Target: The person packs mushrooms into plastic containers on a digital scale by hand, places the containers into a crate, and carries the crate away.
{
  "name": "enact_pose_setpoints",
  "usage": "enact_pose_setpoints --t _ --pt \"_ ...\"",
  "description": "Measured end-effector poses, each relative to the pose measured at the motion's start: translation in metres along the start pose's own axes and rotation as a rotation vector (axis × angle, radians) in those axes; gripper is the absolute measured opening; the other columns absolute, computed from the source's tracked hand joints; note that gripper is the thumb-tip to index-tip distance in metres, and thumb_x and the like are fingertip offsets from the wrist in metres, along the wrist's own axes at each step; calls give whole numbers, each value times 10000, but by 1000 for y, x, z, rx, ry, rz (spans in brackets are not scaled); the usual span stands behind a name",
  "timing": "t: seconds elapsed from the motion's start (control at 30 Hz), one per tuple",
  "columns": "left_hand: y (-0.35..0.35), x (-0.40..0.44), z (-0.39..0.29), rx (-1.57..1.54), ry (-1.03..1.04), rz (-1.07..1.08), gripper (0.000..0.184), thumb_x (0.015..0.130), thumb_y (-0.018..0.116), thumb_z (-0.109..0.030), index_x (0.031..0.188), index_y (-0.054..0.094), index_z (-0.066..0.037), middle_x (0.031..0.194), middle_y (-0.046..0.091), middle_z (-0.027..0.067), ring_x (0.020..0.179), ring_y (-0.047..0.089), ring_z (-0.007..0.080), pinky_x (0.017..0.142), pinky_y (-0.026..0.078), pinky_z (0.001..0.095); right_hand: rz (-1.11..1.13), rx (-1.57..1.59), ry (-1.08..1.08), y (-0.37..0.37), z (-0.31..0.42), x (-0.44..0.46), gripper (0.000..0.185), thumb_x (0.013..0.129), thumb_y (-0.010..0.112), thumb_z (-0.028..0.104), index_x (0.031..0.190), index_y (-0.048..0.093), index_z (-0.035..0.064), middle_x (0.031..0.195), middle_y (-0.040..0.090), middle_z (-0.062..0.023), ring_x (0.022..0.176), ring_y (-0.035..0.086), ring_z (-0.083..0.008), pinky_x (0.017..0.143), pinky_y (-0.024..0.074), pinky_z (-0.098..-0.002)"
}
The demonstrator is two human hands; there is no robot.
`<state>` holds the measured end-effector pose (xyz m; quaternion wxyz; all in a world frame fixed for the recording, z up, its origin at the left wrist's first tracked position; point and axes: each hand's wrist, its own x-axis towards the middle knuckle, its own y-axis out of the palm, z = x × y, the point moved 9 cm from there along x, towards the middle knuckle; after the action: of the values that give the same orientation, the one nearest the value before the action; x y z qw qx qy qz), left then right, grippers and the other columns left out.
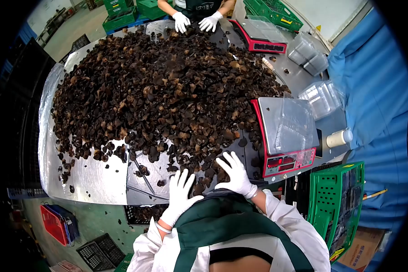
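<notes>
A large heap of dark brown, fungus-like pieces (167,90) covers much of the metal table (95,181). At the near edge, my left hand (181,196), in a white glove, lies with its fingers spread beside a few loose pieces. To its right, my right hand (235,176), also gloved in white, has its fingers apart at the edge of the heap. Neither hand holds anything. Right of the heap stands a red scale (289,162) with a clear plastic tray (294,129) on its plate.
Across the table a co-worker's gloved hands (208,21) touch the heap's far edge. Another red scale (267,47) stands there. Clear trays (322,97) and a white cup-like container (339,138) are at the right. A green crate (333,204) stands below the table's right edge.
</notes>
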<state>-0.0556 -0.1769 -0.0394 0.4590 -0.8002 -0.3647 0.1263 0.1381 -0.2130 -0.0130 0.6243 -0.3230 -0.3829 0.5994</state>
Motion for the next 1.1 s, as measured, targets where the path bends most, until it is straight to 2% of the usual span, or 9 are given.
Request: enact_pose_setpoints --t 0.13,0.37,0.57,0.6,0.7,0.93,1.03,1.07,1.1 --pt "4 5 -14 5 86 75 792 720 672 -588 1350 495 -143 1459 355 176 1337 271 469 1074 232 578 168 -118 -133 28 32 12 850 706 631 657 1435 392 289 1513 253 -171 1366 228 -455 1054 253 -608" --pt "-5 10 11 -6 18 -139 408 731 745 -255 1088 658 -77 1439 381 206 1263 398 436 977 396 476 46 -207 -204 27 11 14 543 679 733 246 1196 582 176 1373 456 -98 1212 450 -303 881 436 -399" --pt "-11 12 22 -165 3 -261 277 714 679 -22 989 645 -31 1284 546 188 1118 545 369 932 451 414 -315 421 40 -17 -31 28 342 772 689 48 1106 623 83 1171 595 -116 1052 583 -259 905 476 -354" --pt "-15 14 30 -246 -64 -324 268 729 670 -15 996 644 -34 1259 564 180 1112 553 357 941 450 400 -298 881 288 -6 -50 26 270 856 633 27 1120 608 76 1144 617 -89 1058 591 -209 905 471 -313" --pt "-17 15 63 -628 -315 -467 179 823 630 -13 1002 629 -27 1144 624 127 1062 593 263 941 451 344 -134 1842 585 7 -59 23 276 951 533 126 1226 539 125 1183 622 -70 1048 606 -183 814 519 -339" --pt "0 52 19 -1877 -810 -491 326 960 532 -272 1246 542 -117 1209 621 51 1064 593 214 857 496 339 -125 2343 384 0 -67 27 403 999 384 385 1305 505 152 1292 563 -101 1113 572 -293 676 491 -381" --pt "-16 99 -35 -1549 -444 -325 363 974 485 -175 1326 489 -87 1325 548 93 1166 565 218 877 473 315 -112 2448 255 -40 -57 27 430 992 412 401 1332 481 148 1351 506 -142 1151 540 -329 680 497 -381" --pt "1 112 -48 -2069 -729 -320 461 912 502 17 1360 416 -46 1333 535 108 1183 555 220 886 484 287 -144 2430 244 -53 -61 24 435 992 414 401 1339 472 145 1353 502 -145 1156 536 -333 682 498 -380" --pt "-31 129 -80 -1242 -255 -300 474 908 508 20 1367 409 -46 1335 530 103 1166 566 215 858 496 273 -177 2411 235 -68 -66 20 441 991 415 401 1346 463 143 1355 497 -147 1160 532 -336 683 498 -379"
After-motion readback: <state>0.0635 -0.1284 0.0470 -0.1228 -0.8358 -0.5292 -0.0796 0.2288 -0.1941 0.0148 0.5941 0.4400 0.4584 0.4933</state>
